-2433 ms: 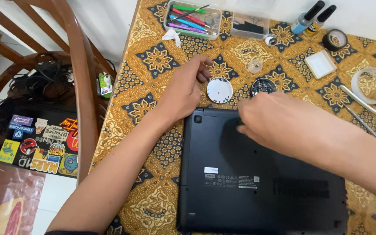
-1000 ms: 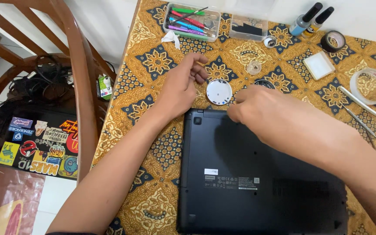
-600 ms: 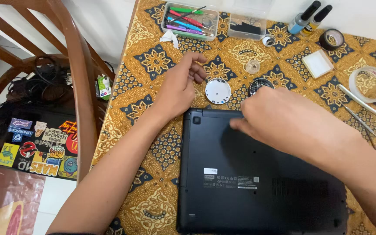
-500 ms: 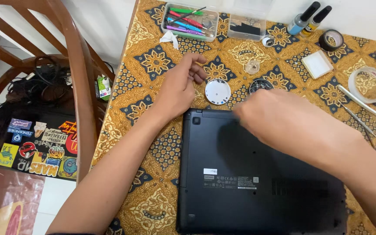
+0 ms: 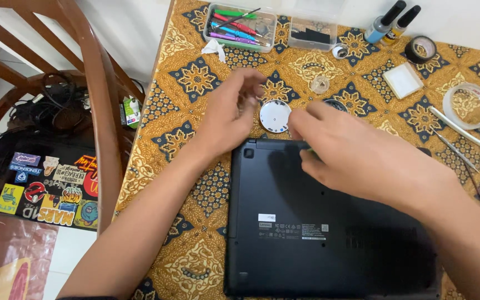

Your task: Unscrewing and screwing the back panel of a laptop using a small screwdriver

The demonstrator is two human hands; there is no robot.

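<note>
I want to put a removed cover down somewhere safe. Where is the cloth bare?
Bare cloth lies left of the black laptop, between it and the table's left edge, below the left hand. It is crowded along the far edge: tool tray, tape roll, white disc.

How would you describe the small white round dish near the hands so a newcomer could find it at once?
Start at the black laptop lying bottom-up on the patterned tablecloth. Just beyond its far edge, between the left hand and right hand, sits the white round dish. It is opaque white with tiny dark specks, unlike the clear disc farther back.
</note>
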